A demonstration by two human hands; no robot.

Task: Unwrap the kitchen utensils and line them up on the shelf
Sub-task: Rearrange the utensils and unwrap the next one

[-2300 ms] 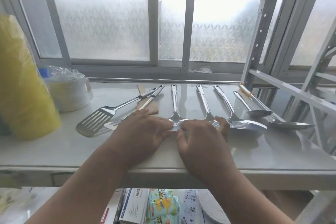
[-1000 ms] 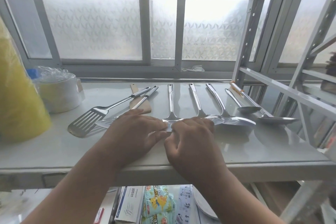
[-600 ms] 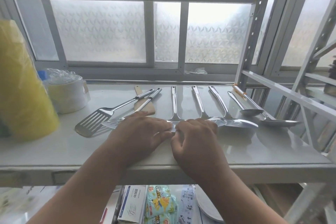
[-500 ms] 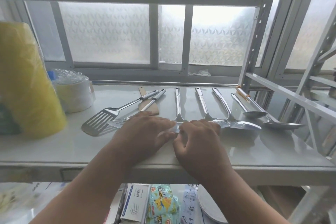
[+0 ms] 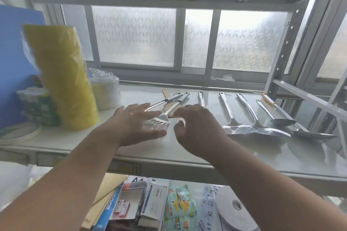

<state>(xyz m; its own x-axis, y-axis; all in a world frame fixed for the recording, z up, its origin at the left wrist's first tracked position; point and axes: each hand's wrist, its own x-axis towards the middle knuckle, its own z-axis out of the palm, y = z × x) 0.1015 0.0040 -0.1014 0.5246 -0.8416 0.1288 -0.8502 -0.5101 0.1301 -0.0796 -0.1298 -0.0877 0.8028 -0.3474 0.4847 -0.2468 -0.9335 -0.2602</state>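
Judging from how the utensils lie, the task looks mostly done. On the shelf (image 5: pixel 244 157) a row of bare steel pieces points its handles toward the window (image 5: pixel 135 37): a slotted turner (image 5: pixel 165 116) at the left, a flat spatula (image 5: pixel 231 118), two big spoons (image 5: pixel 262 124), and further right a ladle (image 5: pixel 277 116) and one more long spoon (image 5: pixel 304 127). I see no wrap on these. A wooden handle (image 5: pixel 166 93) lies under the two left handles.

Both hands hover low over the left end of the row and hold nothing. The left hand (image 5: pixel 137 124) is flat with its fingers (image 5: pixel 155 114) straight, above the head of the turner, and something shiny lies under it that I cannot identify. The right hand (image 5: pixel 197 129) has loose, slightly bent fingers and covers the head of the third utensil. Whether either hand touches metal, I cannot tell.

What is left, I think, is small: the two left handles cross at an angle and need straightening.

At the left stand a yellow roll (image 5: pixel 63 77), a stack wrapped in clear plastic (image 5: pixel 107 90) and a blue board (image 5: pixel 16 62), which limit the room there. The upright post (image 5: pixel 281 50) closes the right side. Boxes and packets (image 5: pixel 180 206) fill the lower level.
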